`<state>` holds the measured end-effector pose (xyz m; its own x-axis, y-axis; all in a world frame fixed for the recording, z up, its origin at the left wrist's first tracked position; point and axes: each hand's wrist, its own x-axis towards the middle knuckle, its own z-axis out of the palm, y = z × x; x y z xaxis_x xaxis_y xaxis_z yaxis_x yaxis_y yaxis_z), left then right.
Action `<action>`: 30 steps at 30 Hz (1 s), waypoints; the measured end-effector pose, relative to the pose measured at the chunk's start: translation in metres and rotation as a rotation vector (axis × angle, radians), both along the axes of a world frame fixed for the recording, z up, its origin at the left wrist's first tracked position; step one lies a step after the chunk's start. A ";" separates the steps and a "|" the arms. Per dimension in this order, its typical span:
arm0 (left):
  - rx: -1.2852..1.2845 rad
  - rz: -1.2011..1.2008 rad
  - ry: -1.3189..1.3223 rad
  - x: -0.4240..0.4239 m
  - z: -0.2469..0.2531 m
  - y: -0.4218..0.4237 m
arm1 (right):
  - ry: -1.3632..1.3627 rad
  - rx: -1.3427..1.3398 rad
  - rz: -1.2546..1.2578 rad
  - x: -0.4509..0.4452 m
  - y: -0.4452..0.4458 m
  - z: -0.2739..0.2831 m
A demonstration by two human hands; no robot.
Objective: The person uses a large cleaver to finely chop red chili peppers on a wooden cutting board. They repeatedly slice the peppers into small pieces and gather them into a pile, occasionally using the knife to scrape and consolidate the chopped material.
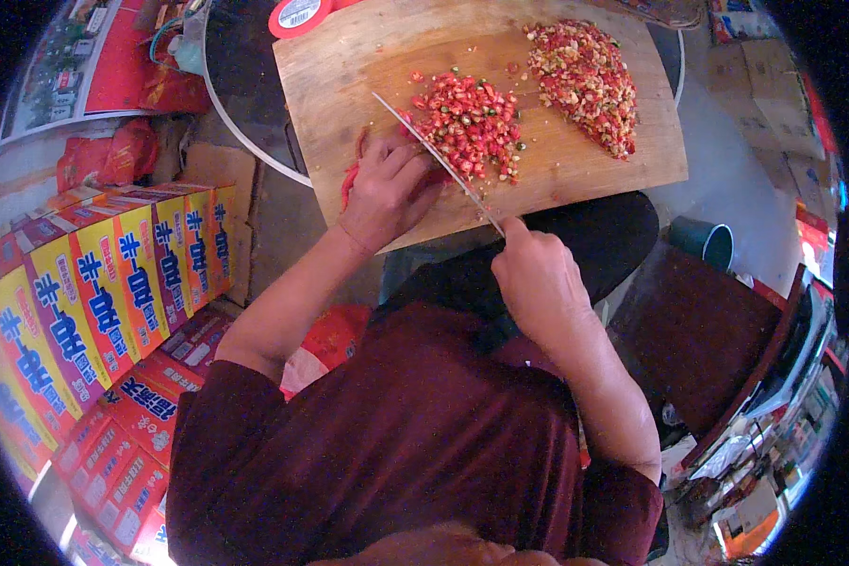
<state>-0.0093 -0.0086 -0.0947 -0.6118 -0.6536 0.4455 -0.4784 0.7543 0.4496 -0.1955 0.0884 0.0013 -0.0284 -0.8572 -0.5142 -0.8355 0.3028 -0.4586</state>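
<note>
My right hand (538, 272) grips the handle of a kitchen knife (442, 161), whose blade slants up to the left across a wooden cutting board (368, 60). Just left of the blade, my left hand (389, 184) is curled over red chili peppers, its fingertips close to the steel. A few whole red chilies (349, 185) stick out on the left of that hand; what lies beneath the palm is hidden. Right of the blade is a loose heap of sliced chilies (474, 124). Farther right lies a larger, finer heap of chopped chili (584, 81) with many pale seeds.
The board rests on a dark round table with a pale rim (237, 138), overhanging towards my lap. Stacked printed cartons (106, 276) stand at my left. A red round lid (298, 15) touches the board's far left corner. On the right are a green bucket (711, 244) and a dark wooden chair (700, 332).
</note>
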 end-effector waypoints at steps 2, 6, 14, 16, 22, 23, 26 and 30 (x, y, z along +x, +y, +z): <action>-0.005 0.003 0.000 -0.001 0.001 0.001 | 0.029 -0.024 0.025 0.004 0.000 -0.010; -0.021 -0.018 0.024 -0.004 -0.004 -0.002 | 0.052 -0.063 0.001 0.023 -0.032 -0.038; -0.046 -0.012 0.044 -0.001 -0.004 -0.001 | -0.025 -0.212 -0.009 0.009 -0.047 -0.053; -0.061 -0.022 0.065 -0.001 -0.005 0.000 | -0.034 -0.240 -0.017 0.006 -0.044 -0.056; -0.104 0.086 -0.104 -0.007 0.005 0.005 | -0.028 -0.251 -0.030 0.006 -0.044 -0.053; -0.074 0.111 -0.145 -0.007 0.007 0.006 | -0.031 -0.253 -0.029 0.005 -0.044 -0.054; -0.015 0.218 -0.257 -0.010 0.013 0.008 | -0.033 -0.252 -0.034 0.004 -0.045 -0.056; 0.061 0.355 -0.456 -0.011 0.018 0.008 | -0.036 -0.234 -0.045 0.005 -0.045 -0.054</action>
